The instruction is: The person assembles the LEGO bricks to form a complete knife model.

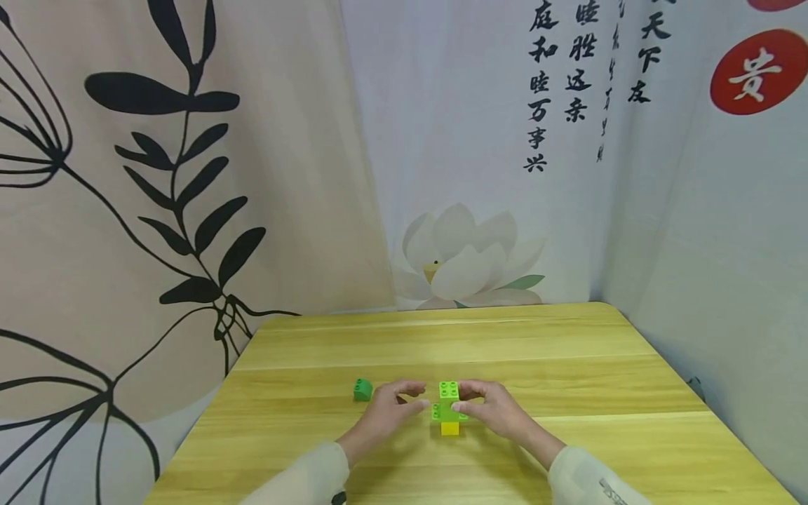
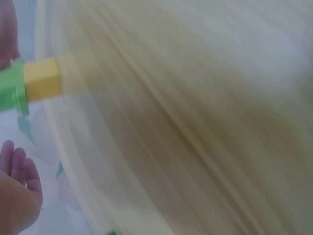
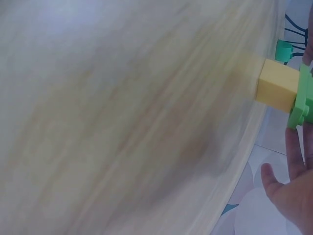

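Note:
A small block stack stands upright on the wooden table in the head view. At its base is a yellow block [image 1: 450, 428], topped by light green blocks [image 1: 448, 391] with a wider studded piece sticking out at both sides. My right hand [image 1: 497, 408] pinches the light green part from the right, thumb in front. Just left of the stack, my left hand [image 1: 394, 408] hovers with gently bent fingers and a gap to the blocks. The left wrist view shows this left hand [image 2: 19, 196] holding nothing.
A darker green block [image 1: 362, 390] lies on the table [image 1: 303, 428] left of the left hand. The table's back edge meets a patterned curtain [image 1: 303, 175], and another pale curtain [image 1: 707, 245] hangs along the right side.

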The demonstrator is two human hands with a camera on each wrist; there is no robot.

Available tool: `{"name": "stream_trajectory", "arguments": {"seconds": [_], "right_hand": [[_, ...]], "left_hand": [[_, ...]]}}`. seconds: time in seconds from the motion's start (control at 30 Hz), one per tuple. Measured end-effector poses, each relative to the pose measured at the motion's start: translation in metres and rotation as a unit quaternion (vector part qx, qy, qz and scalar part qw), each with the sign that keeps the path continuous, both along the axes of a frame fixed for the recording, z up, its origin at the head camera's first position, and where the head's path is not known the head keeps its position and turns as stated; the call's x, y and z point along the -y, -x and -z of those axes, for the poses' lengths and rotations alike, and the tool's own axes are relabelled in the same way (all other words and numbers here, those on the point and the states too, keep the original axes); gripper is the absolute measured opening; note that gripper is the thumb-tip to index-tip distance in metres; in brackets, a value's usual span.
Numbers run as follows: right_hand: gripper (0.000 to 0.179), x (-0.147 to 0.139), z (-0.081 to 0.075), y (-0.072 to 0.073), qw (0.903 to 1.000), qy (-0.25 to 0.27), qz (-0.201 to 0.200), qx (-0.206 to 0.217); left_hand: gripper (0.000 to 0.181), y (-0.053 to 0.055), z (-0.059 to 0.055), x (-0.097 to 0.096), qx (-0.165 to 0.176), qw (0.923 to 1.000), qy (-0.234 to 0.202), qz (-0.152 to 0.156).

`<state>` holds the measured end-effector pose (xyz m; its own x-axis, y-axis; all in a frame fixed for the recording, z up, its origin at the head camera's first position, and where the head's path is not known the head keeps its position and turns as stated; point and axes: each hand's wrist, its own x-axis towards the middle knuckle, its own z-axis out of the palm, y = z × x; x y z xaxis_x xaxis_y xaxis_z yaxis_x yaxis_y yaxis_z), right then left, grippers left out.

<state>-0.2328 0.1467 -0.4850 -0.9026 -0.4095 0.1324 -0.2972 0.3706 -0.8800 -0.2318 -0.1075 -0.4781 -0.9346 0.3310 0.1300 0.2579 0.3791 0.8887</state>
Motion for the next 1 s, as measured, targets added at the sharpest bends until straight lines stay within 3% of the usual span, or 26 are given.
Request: {"name": "stream_trajectory", "arguments": {"seconds": [0.27, 0.63, 0.87, 1.0], "right_hand": [[0.044, 0.001, 0.003, 0.001, 1.0000, -0.001, 0.006, -0.001], [0.042, 0.000, 0.004, 0.002, 1.0000, 0.000, 0.006, -0.001], [0.042, 0.000, 0.003, 0.003, 1.0000, 0.001, 0.006, 0.000], [0.043, 0.001, 0.003, 0.002, 1.0000, 0.002, 0.007, 0.001]], "left_hand": [[0.040, 0.011, -0.004, 0.037, -0.024, 0.9993, 0.000, -0.029], [0.045, 0.030, -0.006, 0.091, -0.030, 0.9911, -0.008, -0.130], [0.050, 0.039, 0.000, 0.114, -0.022, 0.9899, 0.027, -0.137], [0.052, 0.043, 0.004, 0.121, 0.007, 0.9905, 0.043, -0.130]]}}
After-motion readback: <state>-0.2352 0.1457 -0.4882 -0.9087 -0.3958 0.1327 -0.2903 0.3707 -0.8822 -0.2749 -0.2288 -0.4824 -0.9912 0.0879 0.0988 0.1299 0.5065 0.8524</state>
